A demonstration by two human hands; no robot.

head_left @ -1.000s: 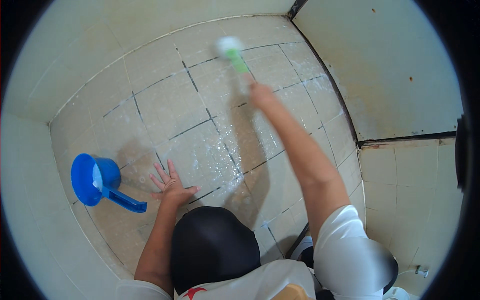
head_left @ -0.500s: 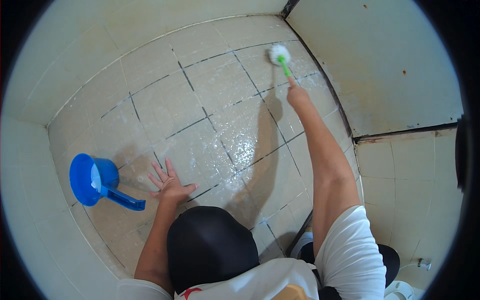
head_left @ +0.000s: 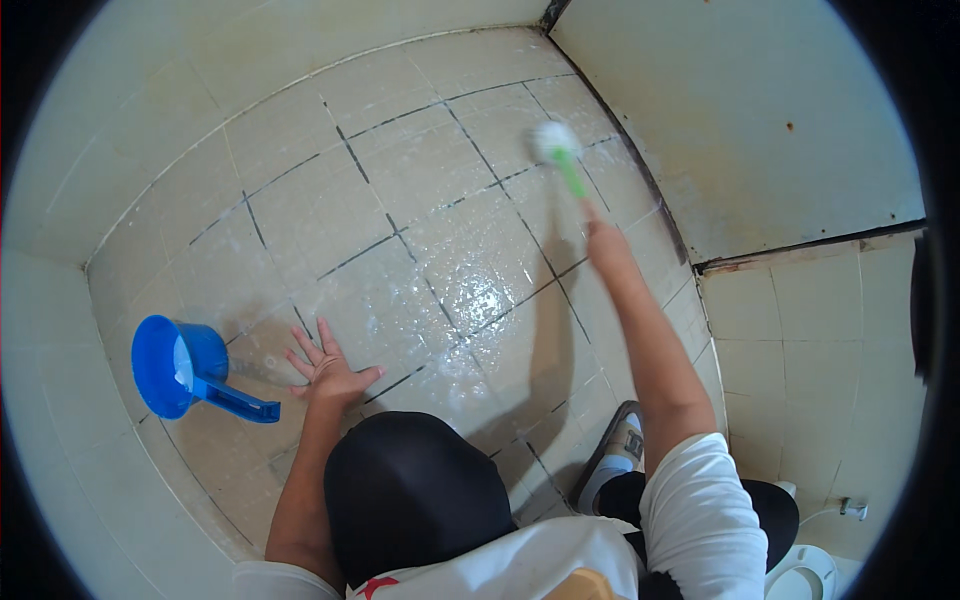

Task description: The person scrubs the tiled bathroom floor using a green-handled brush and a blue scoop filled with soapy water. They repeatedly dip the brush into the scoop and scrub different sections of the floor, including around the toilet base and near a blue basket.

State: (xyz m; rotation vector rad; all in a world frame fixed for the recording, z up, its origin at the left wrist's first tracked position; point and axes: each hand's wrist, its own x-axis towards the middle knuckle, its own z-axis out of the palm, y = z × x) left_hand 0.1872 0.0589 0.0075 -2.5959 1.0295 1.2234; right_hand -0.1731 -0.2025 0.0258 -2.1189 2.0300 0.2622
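Observation:
Stretched far forward, my right hand (head_left: 604, 238) is closed round the green handle of a white-bristled scrub brush (head_left: 556, 146), slightly smeared by motion. The brush head is at the tiled floor (head_left: 420, 165) near its right side. My left hand (head_left: 335, 372) lies flat on the floor with its fingers spread, left of my knee. Beside it on the left, a blue water dipper (head_left: 205, 352) rests tipped on its side, its handle pointing toward my wrist. Something whitish shows inside the dipper. Wet, sudsy liquid glistens on the tiles between my hands.
A pale door panel (head_left: 740, 130) with rust spots and a dark lower edge borders the floor at right. Tiled walls (head_left: 790, 370) enclose the space. A white toilet (head_left: 803, 575) and a small metal valve (head_left: 853, 509) are at lower right. My sandalled foot (head_left: 612, 455) stands near the right wall.
My right hand has drawn the brush back toward me, down the floor. My right foot shows more now. The left hand stays planted, and the view has shifted slightly.

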